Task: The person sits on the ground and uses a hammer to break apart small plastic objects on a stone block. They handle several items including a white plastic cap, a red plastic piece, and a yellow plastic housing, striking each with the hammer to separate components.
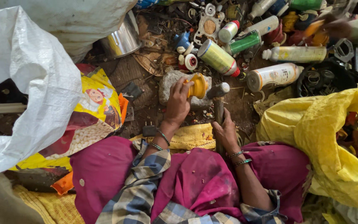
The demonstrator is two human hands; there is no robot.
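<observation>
My left hand [178,103] holds a small yellow plastic cap-like part [198,85] against a grey stone block [167,84] on the dirt floor. My right hand [225,132] grips the wooden handle of a hammer [219,108]; the hammer's metal head [219,89] rests just right of the yellow part, over the stone. Both wrists wear green bangles. I sit on the ground with magenta cloth and a checked shirt over my knees.
Several spray cans [218,58] and bottles [275,76] lie scattered beyond the stone among metal scrap. A steel pot [122,40] stands at the back left. White sack [25,83] on the left, yellow sack [324,137] on the right. Another person's hand [336,28] reaches in at top right.
</observation>
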